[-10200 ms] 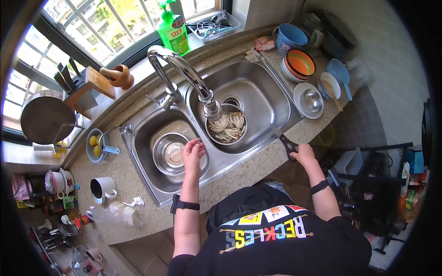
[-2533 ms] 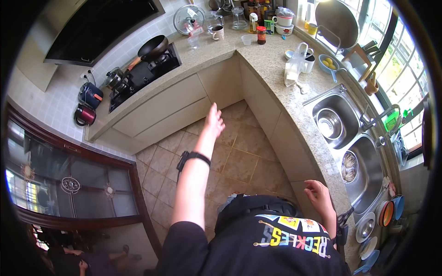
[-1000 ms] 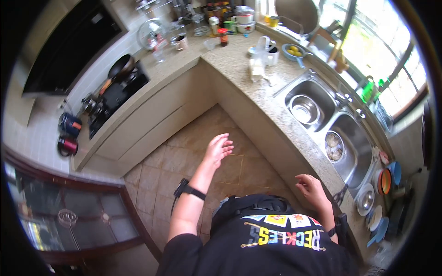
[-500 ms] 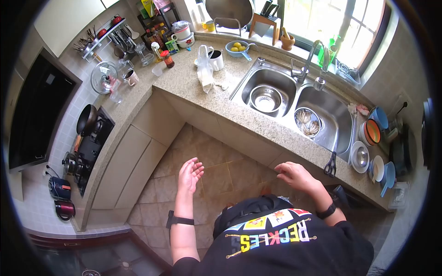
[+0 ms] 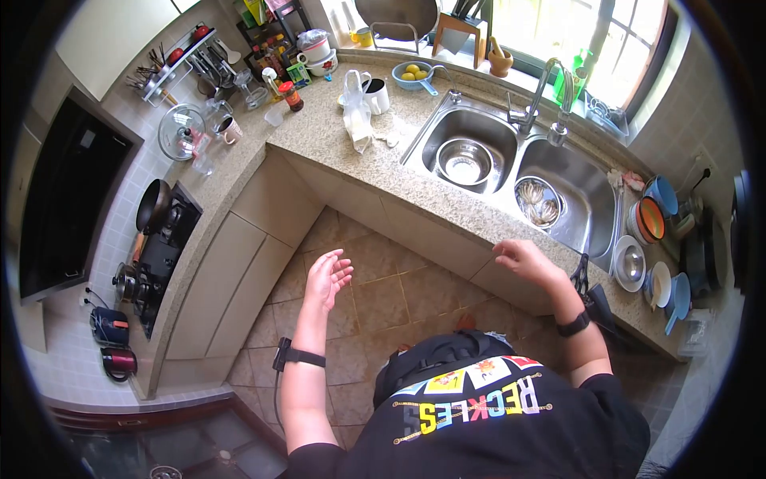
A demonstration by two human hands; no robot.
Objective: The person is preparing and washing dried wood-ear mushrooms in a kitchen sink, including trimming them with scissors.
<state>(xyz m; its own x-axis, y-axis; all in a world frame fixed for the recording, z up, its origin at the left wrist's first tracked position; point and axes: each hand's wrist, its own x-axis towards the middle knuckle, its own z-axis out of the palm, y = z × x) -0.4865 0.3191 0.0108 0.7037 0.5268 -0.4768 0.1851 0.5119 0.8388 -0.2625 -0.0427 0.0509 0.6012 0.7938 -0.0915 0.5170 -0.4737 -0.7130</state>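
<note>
My left hand (image 5: 328, 279) is held out over the tiled floor, palm up and sideways, its fingers loosely spread with nothing in them. Close to the counter's front edge, my right hand (image 5: 523, 262) hangs palm down, empty, the fingers slightly bent and apart. Nearest to it is the double sink. A plate of what look like shrimp or small squid (image 5: 537, 201) lies in the right basin (image 5: 581, 195). In the left basin stands a steel bowl (image 5: 464, 162). Black-handled scissors (image 5: 581, 274) rest at the counter edge, partly behind my right forearm.
On the counter are a plastic bag (image 5: 357, 112), a white mug (image 5: 375, 96) and a blue strainer with yellow fruit (image 5: 413, 76). Stacked bowls (image 5: 646, 219) and a colander (image 5: 629, 263) stand right of the sink. A frying pan (image 5: 152, 206) sits by the stove on the left.
Both hands have risen towards the counter, the right one also moving slightly right and nearer the edge. The view has shifted slightly. Nothing was picked up or put down.
</note>
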